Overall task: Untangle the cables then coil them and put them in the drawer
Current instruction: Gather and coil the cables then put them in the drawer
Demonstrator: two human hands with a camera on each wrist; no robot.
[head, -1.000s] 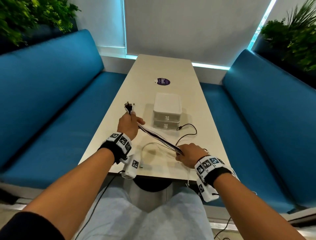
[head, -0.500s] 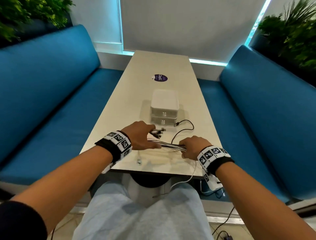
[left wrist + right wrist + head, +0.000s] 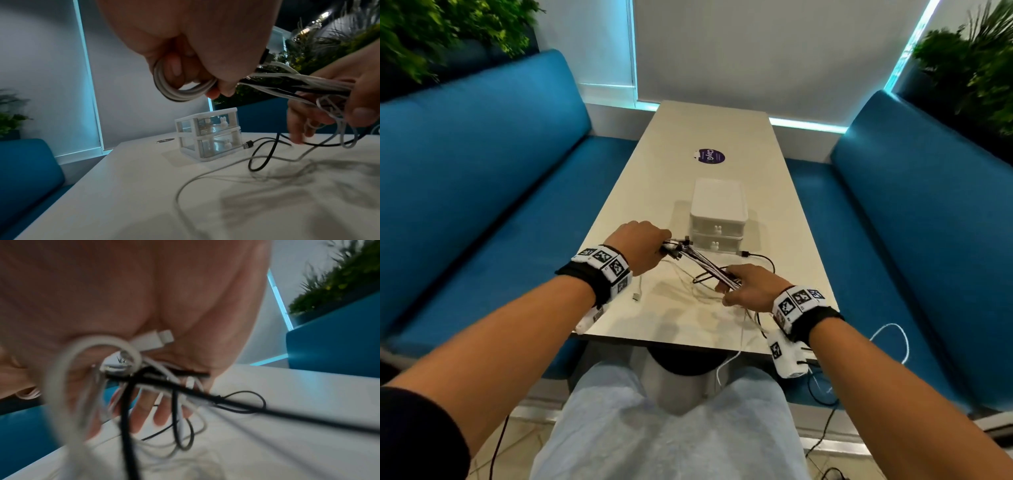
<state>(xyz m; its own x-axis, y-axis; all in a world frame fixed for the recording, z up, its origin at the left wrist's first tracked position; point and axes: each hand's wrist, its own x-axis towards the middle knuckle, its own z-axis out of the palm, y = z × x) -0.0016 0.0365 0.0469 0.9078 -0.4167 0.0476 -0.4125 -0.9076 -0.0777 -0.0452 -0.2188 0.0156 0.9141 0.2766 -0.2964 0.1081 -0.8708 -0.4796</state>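
A bundle of black and white cables (image 3: 705,266) stretches between my two hands above the near end of the table (image 3: 654,192). My left hand (image 3: 645,248) grips one end, where several plugs stick out; the left wrist view shows a white cable loop (image 3: 180,91) wound round its fingers. My right hand (image 3: 748,286) holds the other end of the bundle (image 3: 144,374), fingers curled loosely round it. Loose loops (image 3: 259,155) trail on the table and over its near edge. The small white two-drawer box (image 3: 717,216) stands just beyond the hands, both drawers closed.
A purple round sticker (image 3: 710,156) lies on the table beyond the drawer box. Blue benches (image 3: 482,178) run along both sides, with plants behind them. A black USB plug (image 3: 745,254) rests by the box's right front corner. White cable (image 3: 893,339) hangs off the table's right side.
My left hand swung its plug end from pointing away to the right, toward the drawer box, folding the bundle. The hands came closer together, and the right hand moved slightly up the table.
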